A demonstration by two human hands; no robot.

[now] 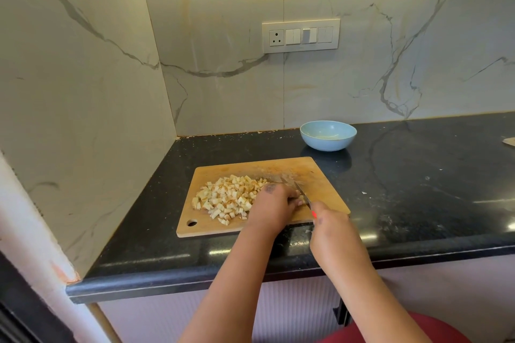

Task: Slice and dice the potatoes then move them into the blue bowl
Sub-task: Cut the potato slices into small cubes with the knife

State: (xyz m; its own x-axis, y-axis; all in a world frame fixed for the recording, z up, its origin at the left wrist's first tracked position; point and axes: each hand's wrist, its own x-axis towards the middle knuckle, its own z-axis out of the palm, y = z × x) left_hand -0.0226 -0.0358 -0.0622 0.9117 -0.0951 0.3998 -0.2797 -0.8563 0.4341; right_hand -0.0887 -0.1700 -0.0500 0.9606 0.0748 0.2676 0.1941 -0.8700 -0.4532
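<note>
On the wooden cutting board [320,175], near the front edge of the dark surface [418,189], I am working with both hands close together. My left hand [271,210] is pressing down on the last bit of potato just beside the knife blade [299,189], its fingers curling over the piece so that I cannot make out much of it. My right hand [330,221] is keeping a closed grip around the knife handle, which is mostly hiding under my fingers, with only a spot of red showing at the front of it; the blade is angling away from me across the board. To the left of my hands, a loose heap of diced potato [225,198] is lying on the board, pale cubes with some brownish faces, spreading toward the board's left side and the hanging hole in its near corner. Behind the board, the blue bowl [328,135] is sitting on the surface close to the marble wall, apart from the board, and I cannot see any potato cubes in it.
</note>
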